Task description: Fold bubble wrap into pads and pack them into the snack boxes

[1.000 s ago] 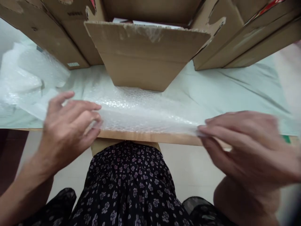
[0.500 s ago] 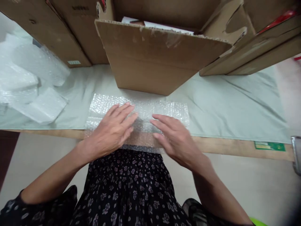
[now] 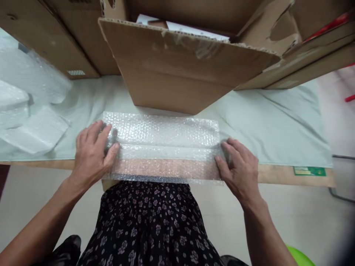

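Note:
A sheet of bubble wrap (image 3: 163, 133) lies flat at the front edge of the table, its near edge reaching past the wood. My left hand (image 3: 93, 147) rests at its left end, fingers stretched and thumb apart, the thumb and fingertips over the sheet's edge. At the other end is my right hand (image 3: 240, 162), slightly curved with a gap between thumb and fingers. Its thumb tip meets the sheet's right edge. Neither hand is closed on anything visible.
An open cardboard box (image 3: 180, 77) with something white (image 3: 188, 29) inside stands just behind the sheet. More cardboard boxes (image 3: 66, 40) flank it. Bubble-wrapped pieces (image 3: 36, 129) lie at the left on the pale green cloth (image 3: 277, 125). A green label (image 3: 309, 171) sits on the wooden edge.
My hands have moved apart, from over the middle of the bubble wrap out to its left and right ends. The sheet now shows in full between them.

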`<state>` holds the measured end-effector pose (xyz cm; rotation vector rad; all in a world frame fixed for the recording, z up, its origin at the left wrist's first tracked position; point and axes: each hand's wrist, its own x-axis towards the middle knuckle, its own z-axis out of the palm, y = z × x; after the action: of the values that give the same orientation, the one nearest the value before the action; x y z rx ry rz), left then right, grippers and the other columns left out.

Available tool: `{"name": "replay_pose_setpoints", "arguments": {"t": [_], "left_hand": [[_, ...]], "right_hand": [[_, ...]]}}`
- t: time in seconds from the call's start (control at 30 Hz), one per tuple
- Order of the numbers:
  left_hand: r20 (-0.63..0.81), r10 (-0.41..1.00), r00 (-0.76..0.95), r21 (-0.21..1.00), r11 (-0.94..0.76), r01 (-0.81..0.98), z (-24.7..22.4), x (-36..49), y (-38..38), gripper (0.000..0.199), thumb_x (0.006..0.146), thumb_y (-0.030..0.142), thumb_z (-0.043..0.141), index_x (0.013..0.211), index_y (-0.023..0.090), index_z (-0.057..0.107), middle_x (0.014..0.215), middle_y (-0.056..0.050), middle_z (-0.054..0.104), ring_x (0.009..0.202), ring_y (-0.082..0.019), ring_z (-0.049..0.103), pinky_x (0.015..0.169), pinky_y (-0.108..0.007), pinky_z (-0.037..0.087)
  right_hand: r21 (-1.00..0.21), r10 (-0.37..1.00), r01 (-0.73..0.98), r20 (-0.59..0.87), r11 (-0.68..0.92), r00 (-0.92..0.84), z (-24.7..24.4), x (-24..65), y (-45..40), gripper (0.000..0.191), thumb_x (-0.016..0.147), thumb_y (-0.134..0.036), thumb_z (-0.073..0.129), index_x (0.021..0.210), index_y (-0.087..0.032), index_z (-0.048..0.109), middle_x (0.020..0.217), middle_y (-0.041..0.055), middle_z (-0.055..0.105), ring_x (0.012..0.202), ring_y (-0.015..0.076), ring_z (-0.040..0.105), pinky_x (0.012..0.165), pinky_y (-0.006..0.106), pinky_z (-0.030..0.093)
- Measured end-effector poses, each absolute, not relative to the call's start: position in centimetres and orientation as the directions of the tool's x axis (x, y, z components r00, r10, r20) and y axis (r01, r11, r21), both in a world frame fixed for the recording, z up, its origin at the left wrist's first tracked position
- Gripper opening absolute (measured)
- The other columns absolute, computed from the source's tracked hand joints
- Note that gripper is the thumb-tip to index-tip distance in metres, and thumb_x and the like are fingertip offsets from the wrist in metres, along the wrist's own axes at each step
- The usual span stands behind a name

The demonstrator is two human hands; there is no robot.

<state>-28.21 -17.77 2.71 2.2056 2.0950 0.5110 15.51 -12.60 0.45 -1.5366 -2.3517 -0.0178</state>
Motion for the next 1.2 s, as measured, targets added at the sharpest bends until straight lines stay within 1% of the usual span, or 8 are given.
{"name": "replay_pose_setpoints", "arguments": {"t": [0.1,0.2,0.37,0.57,0.7,0.87,1.0,1.2], "left_hand": [[0.203,0.944,0.260,0.241,-0.306,0.921,4.7,-28.2,-18.7,0.052,0.099,0.030,0.063,0.150,0.021,0.053,0.150,-0.016,0.060,0.146,-0.039,0.052,0.121,-0.060,0.043],[0.096,0.874,0.476,0.253,-0.484,0.838,5.2,-28.0,-20.2,0.058,0.097,0.041,0.068,0.149,0.021,0.051,0.153,-0.019,0.058,0.148,-0.041,0.049,0.119,-0.063,0.045],[0.055,0.874,0.483,0.203,-0.483,0.852,3.1,-27.7,-21.6,0.060,0.098,0.030,0.066,0.154,0.021,0.047,0.157,-0.020,0.055,0.147,-0.041,0.051,0.121,-0.066,0.041],[0.137,0.868,0.478,0.273,-0.497,0.824,3.1,-28.6,-21.4,0.050,0.097,0.015,0.064,0.146,0.022,0.056,0.150,-0.018,0.063,0.143,-0.038,0.058,0.119,-0.064,0.046],[0.203,0.918,0.341,0.431,-0.396,0.810,4.2,-29.7,-21.1,0.026,0.097,0.016,0.066,0.121,0.025,0.069,0.135,-0.011,0.074,0.129,-0.031,0.069,0.112,-0.053,0.055],[0.131,0.991,-0.030,0.664,-0.065,0.745,6.0,-29.7,-19.7,0.006,0.094,0.028,0.069,0.094,0.026,0.075,0.108,-0.001,0.082,0.098,-0.022,0.078,0.087,-0.035,0.063],[0.018,0.957,-0.290,0.614,0.219,0.758,6.2,-28.7,-16.9,0.019,0.084,0.044,0.071,0.084,0.025,0.075,0.079,0.001,0.077,0.072,-0.019,0.071,0.068,-0.032,0.056],[-0.197,0.957,-0.214,0.439,0.282,0.853,5.3,-28.3,-14.4,0.025,0.083,0.050,0.061,0.083,0.026,0.070,0.078,-0.001,0.075,0.070,-0.022,0.067,0.071,-0.035,0.052]], "right_hand": [[-0.254,0.808,0.767,0.203,0.589,-0.553,1.6,15.7,-13.5,0.044,0.104,-0.032,0.058,0.146,-0.021,0.056,0.149,0.0183,0.061,0.133,0.0336,0.063,0.102,0.048,0.053],[-0.247,0.715,0.678,0.101,0.692,-0.692,2.0,16.0,-14.5,0.053,0.104,-0.043,0.058,0.149,-0.018,0.053,0.155,0.0206,0.056,0.139,0.0380,0.058,0.102,0.052,0.052],[-0.176,0.694,0.673,0.120,0.718,-0.710,1.6,16.4,-15.0,0.038,0.104,-0.021,0.055,0.141,-0.018,0.061,0.153,0.0189,0.059,0.140,0.0379,0.059,0.099,0.052,0.053],[-0.364,0.715,0.619,0.266,0.696,-0.647,1.8,16.8,-14.6,0.027,0.101,-0.011,0.058,0.120,-0.024,0.072,0.133,0.0092,0.075,0.130,0.0279,0.068,0.099,0.044,0.057],[-0.620,0.829,0.568,0.280,0.541,-0.484,3.0,16.6,-14.6,0.020,0.101,-0.015,0.061,0.109,-0.027,0.075,0.120,0.0031,0.080,0.119,0.0239,0.074,0.101,0.042,0.060],[-0.721,0.949,0.630,0.303,0.291,-0.091,3.7,15.0,-13.2,0.005,0.095,-0.027,0.072,0.095,-0.026,0.076,0.085,-0.0016,0.079,0.071,0.0148,0.074,0.064,0.026,0.057],[-0.795,0.976,0.588,0.215,0.152,0.038,2.6,13.1,-10.8,0.016,0.091,-0.035,0.070,0.081,-0.022,0.072,0.076,0.0002,0.075,0.064,0.0154,0.068,0.061,0.028,0.055],[-0.639,0.994,0.762,0.068,0.107,-0.083,1.3,12.8,-10.0,0.019,0.090,-0.040,0.069,0.084,-0.023,0.073,0.075,0.0025,0.074,0.064,0.0187,0.064,0.067,0.035,0.054]]}}
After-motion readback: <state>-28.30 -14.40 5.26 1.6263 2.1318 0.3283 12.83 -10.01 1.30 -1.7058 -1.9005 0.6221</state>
